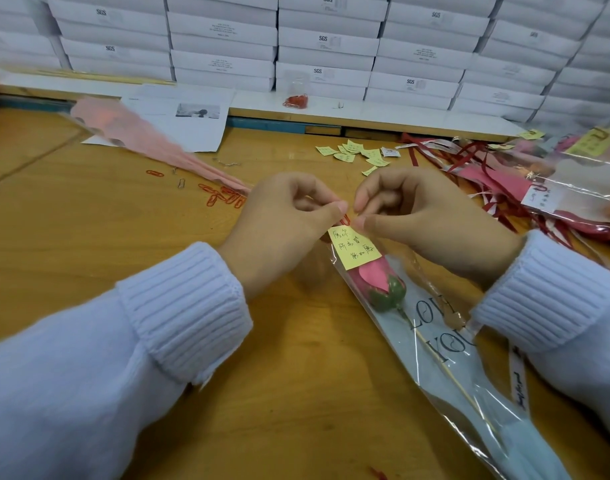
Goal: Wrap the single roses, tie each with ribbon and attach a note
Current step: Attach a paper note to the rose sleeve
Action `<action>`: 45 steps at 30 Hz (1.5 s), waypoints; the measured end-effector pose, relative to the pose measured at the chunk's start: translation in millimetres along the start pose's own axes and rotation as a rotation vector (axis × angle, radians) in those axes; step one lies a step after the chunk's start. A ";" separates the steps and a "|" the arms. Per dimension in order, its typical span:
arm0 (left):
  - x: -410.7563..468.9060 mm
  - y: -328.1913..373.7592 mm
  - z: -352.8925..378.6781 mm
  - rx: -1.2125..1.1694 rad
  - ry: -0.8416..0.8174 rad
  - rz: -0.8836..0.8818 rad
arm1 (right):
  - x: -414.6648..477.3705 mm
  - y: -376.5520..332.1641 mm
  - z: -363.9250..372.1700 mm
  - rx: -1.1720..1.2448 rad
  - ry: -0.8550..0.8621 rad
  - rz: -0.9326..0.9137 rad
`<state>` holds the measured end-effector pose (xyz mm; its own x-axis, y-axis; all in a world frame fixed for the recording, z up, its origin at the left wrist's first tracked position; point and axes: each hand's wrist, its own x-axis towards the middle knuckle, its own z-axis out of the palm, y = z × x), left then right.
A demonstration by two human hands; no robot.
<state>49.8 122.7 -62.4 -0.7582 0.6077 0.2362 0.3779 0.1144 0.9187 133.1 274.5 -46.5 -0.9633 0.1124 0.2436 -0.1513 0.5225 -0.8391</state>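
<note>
Wrapped rose (376, 278) lies diag. on the table (89, 220), bud end toward the hands. Looks like the note step: L hand (279, 223) pinches a red clip (345, 220), R hand (428, 220) pinches the yellow note (353, 249) at its top edge. Next calls for sliding the clip fully over note & wrapper (445, 344); loose clips (224, 197) and spare notes (355, 152) lie beyond.

**Wooden worktable and what it carries**

A tan wooden table (89, 237) bears everything. Under the left hand (279, 230) and right hand (428, 223) lies a wrapped rose (383, 285). Its bud points toward the fingers and its stem runs back past the right wrist. Both hands pinch its top end. Just left of the left hand, red paper clips (224, 197) lie scattered, with a silver clip (181, 182) near them. Beyond that hand, pink sleeves (140, 136) lie slantwise, partly over printed sheets (189, 123). Beyond the right hand sit small yellow notes (355, 152). Right of the right hand lie tangled red and white ribbons (469, 161) and finished roses (580, 188).
</note>
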 end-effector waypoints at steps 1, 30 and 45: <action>-0.1 0.1 -0.1 0.008 -0.004 0.007 | -0.2 0.1 0.1 0.001 0.004 0.001; -0.5 2.4 -4.4 0.067 -0.185 -0.048 | -1.4 -0.3 0.5 -0.033 0.081 0.054; -0.6 -1.1 -1.1 0.012 -0.154 -0.125 | -1.9 1.5 -2.6 -0.075 0.025 0.015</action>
<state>49.3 121.4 -63.2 -0.7096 0.7013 0.0681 0.2930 0.2058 0.9337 135.3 277.3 -47.0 -0.9593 0.1410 0.2445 -0.1193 0.5824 -0.8041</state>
